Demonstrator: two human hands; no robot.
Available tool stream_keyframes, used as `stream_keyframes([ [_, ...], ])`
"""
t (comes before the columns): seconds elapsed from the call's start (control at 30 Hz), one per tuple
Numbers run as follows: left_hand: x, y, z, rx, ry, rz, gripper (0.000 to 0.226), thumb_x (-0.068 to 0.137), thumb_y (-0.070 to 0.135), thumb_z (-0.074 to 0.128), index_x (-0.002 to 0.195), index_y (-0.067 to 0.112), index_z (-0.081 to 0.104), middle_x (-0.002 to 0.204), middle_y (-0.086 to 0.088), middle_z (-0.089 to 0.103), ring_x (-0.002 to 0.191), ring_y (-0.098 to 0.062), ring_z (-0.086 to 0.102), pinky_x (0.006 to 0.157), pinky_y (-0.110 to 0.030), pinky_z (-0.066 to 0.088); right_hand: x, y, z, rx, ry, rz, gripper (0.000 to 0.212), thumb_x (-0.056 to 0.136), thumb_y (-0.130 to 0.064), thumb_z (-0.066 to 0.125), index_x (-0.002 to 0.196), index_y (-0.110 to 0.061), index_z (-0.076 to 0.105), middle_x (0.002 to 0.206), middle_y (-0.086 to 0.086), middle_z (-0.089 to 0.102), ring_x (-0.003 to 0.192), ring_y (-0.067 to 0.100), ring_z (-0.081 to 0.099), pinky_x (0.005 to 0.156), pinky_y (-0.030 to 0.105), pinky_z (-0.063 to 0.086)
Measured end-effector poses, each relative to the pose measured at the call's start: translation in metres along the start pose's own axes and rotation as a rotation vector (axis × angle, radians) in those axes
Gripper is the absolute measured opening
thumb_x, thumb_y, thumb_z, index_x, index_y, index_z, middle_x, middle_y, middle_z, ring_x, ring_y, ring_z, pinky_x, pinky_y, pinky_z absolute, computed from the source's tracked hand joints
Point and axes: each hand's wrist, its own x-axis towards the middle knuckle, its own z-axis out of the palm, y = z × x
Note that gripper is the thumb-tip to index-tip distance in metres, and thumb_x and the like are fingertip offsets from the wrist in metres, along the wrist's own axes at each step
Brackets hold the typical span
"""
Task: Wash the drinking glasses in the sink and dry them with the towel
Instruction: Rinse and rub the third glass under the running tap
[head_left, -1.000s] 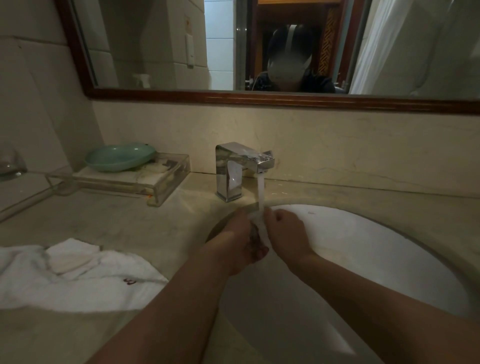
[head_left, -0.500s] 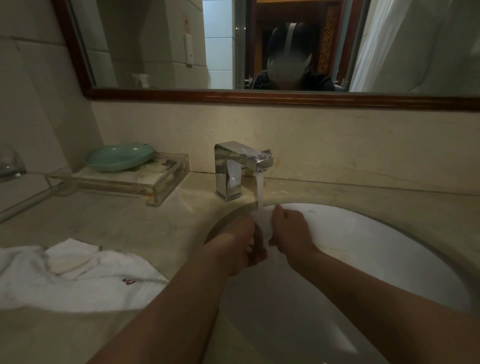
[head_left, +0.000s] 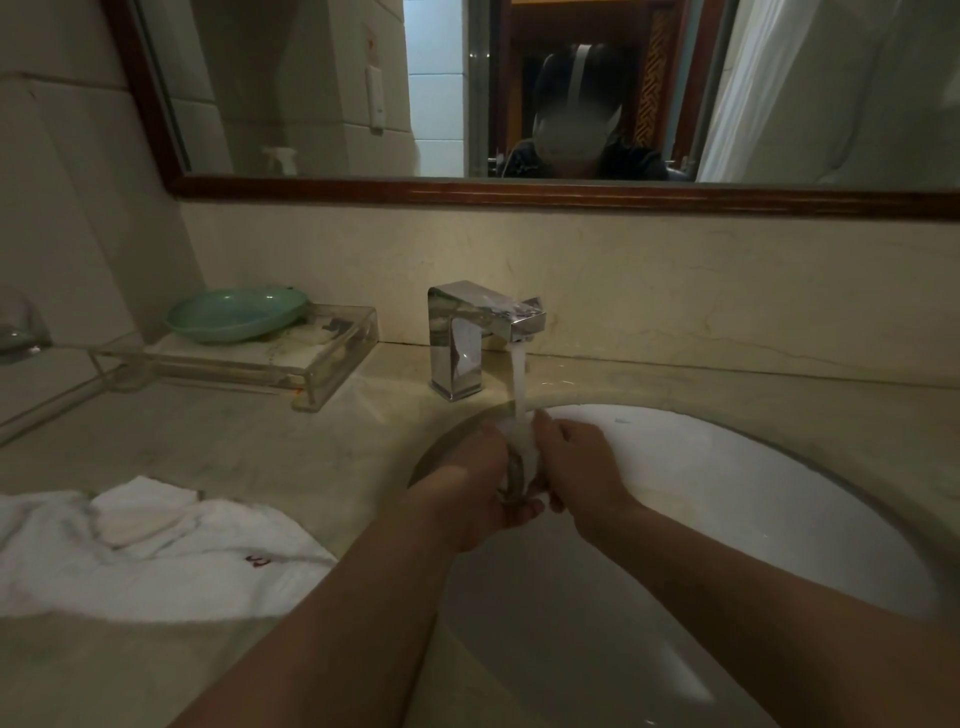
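Below the faucet (head_left: 483, 332), I see my left hand (head_left: 467, 488) and right hand (head_left: 576, 467) wrapped around a glass (head_left: 519, 467), forearms converging over the sink (head_left: 753, 493).

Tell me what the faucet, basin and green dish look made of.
Faucet: polished chrome-like metal, with mirror reflections. Sink basin: glossy white, probably glazed ceramic, with soft highlights. Green dish: smooth pale green, ceramic or plastic; cannot tell which.
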Motion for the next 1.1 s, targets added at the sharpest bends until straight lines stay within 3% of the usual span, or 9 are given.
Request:
stream_keyframes([
  [0.13, 0.003, 0.0, -0.002, 0.029, 0.012, -0.043, 0.042, 0.103, 0.034, 0.042, 0.118, 0.005, 0.067, 0.084, -0.017, 0.072, 0.052, -0.023, 0.062, 0.044, -0.025, 0.046, 0.005, -0.001, -0.005, -0.017, 0.037, 0.072, 0.053, 0.109, -0.037, 0.032, 0.081, -0.008, 0.066, 0.059, 0.012, 0.067, 0.041, 0.014, 0.056, 0.044, 0.028, 0.047],
  [0.27, 0.008, -0.002, -0.004, 0.048, -0.006, -0.055, 0.047, 0.103, 0.034, 0.039, 0.123, 0.001, 0.067, 0.083, -0.016, 0.067, 0.05, -0.023, 0.064, 0.043, -0.022, 0.042, -0.003, -0.005, -0.002, -0.003, -0.113, -0.03, 0.049, 0.093, -0.056, 0.06, 0.092, -0.007, 0.064, 0.078, 0.014, 0.07, 0.059, 0.026, 0.068, 0.046, 0.032, 0.056],
  [0.37, 0.007, 0.0, -0.006, 0.067, -0.023, -0.042, 0.053, 0.106, 0.033, 0.031, 0.117, 0.0, 0.071, 0.083, -0.022, 0.065, 0.05, -0.023, 0.058, 0.044, -0.023, 0.041, -0.004, -0.005, 0.0, -0.042, -0.108, -0.092, 0.05, 0.085, -0.058, 0.069, 0.088, -0.008, 0.064, 0.076, 0.01, 0.071, 0.06, 0.028, 0.069, 0.044, 0.032, 0.054],
  [0.5, 0.001, 0.001, -0.003, 0.062, -0.06, -0.028, 0.052, 0.106, 0.043, 0.035, 0.094, 0.007, 0.07, 0.081, -0.017, 0.067, 0.054, -0.021, 0.057, 0.047, -0.025, 0.043, 0.002, -0.001, -0.005, 0.036, -0.028, -0.019, 0.048, 0.105, -0.037, 0.046, 0.082, -0.001, 0.067, 0.062, 0.012, 0.067, 0.047, 0.024, 0.059, 0.039, 0.029, 0.045],
  [0.6, 0.005, 0.002, -0.004, 0.037, -0.02, -0.083, 0.037, 0.1, 0.042, 0.045, 0.097, 0.012, 0.067, 0.076, -0.012, 0.069, 0.06, -0.022, 0.059, 0.047, -0.026, 0.043, 0.005, 0.001, -0.007, 0.038, -0.008, 0.041, 0.051, 0.109, -0.032, 0.034, 0.08, -0.004, 0.065, 0.056, 0.006, 0.064, 0.042, 0.014, 0.055, 0.039, 0.025, 0.039],
  [0.7, 0.012, 0.001, -0.009, 0.012, 0.046, -0.104, 0.032, 0.094, 0.029, 0.045, 0.102, 0.009, 0.069, 0.069, -0.01, 0.07, 0.052, -0.019, 0.056, 0.045, -0.023, 0.038, 0.004, -0.002, -0.004, 0.097, -0.135, 0.027, 0.052, 0.107, -0.046, 0.039, 0.089, -0.006, 0.067, 0.064, 0.008, 0.067, 0.041, 0.012, 0.052, 0.038, 0.023, 0.037],
  [0.83, 0.014, 0.0, -0.009, -0.006, 0.044, -0.107, 0.045, 0.1, 0.042, 0.045, 0.11, 0.009, 0.073, 0.076, -0.012, 0.07, 0.051, -0.019, 0.056, 0.045, -0.024, 0.04, -0.003, -0.005, 0.0, 0.001, -0.193, -0.085, 0.052, 0.092, -0.056, 0.063, 0.092, -0.004, 0.064, 0.071, 0.01, 0.069, 0.045, 0.011, 0.055, 0.041, 0.026, 0.043],
  [1.0, 0.007, 0.003, -0.005, 0.034, -0.026, -0.084, 0.038, 0.1, 0.024, 0.041, 0.081, 0.009, 0.069, 0.065, -0.011, 0.063, 0.052, -0.021, 0.051, 0.052, -0.025, 0.035, 0.002, -0.004, -0.003, 0.084, -0.015, -0.02, 0.05, 0.109, -0.036, 0.037, 0.081, -0.005, 0.065, 0.059, 0.007, 0.066, 0.042, 0.013, 0.054, 0.038, 0.025, 0.04],
  [1.1, 0.007, 0.005, -0.008, 0.043, -0.051, -0.106, 0.046, 0.102, 0.04, 0.043, 0.083, 0.008, 0.07, 0.071, -0.012, 0.067, 0.053, -0.019, 0.054, 0.052, -0.025, 0.036, -0.002, -0.009, -0.003, 0.155, -0.095, -0.04, 0.047, 0.104, -0.045, 0.047, 0.084, -0.008, 0.066, 0.061, 0.004, 0.064, 0.047, 0.011, 0.056, 0.04, 0.026, 0.04],
])
